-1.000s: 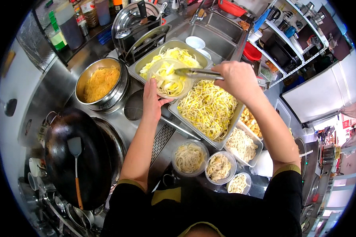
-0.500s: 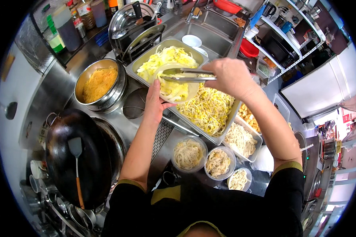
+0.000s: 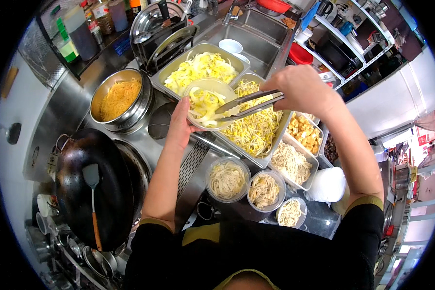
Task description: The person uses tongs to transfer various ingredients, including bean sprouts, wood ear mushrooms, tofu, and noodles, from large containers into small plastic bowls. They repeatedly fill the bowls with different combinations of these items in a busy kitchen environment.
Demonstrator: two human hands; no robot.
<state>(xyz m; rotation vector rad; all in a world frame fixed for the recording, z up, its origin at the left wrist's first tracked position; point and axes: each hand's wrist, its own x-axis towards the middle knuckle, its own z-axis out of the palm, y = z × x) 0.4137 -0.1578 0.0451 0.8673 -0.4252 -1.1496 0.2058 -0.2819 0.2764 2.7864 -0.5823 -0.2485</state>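
My left hand [image 3: 180, 124] grips a round clear plastic tub [image 3: 210, 83] by its side, tilted a little. Pale yellow-white sliced vegetable, like cabbage, lies inside it. My right hand [image 3: 302, 90] is closed on metal tongs [image 3: 250, 102], whose tips reach into the tub over the slices, one pale piece at them. Below and behind the tub sits a steel tray of chopped cabbage [image 3: 203, 67]. Beside it, under the tongs, a second steel tray holds bean sprouts [image 3: 256, 128].
Three tubs of pale noodle-like food, one a noodle tub [image 3: 228, 179], stand nearer me. To the right are a bin of pale strips [image 3: 291, 162] and one of golden cubes [image 3: 304, 134]. Left are a black wok [image 3: 94, 188] with a spatula and a pot of orange shreds [image 3: 121, 99].
My right hand has moved right and slightly down, swinging the tongs to a slant. The tub has shifted slightly, with its contents more visible.
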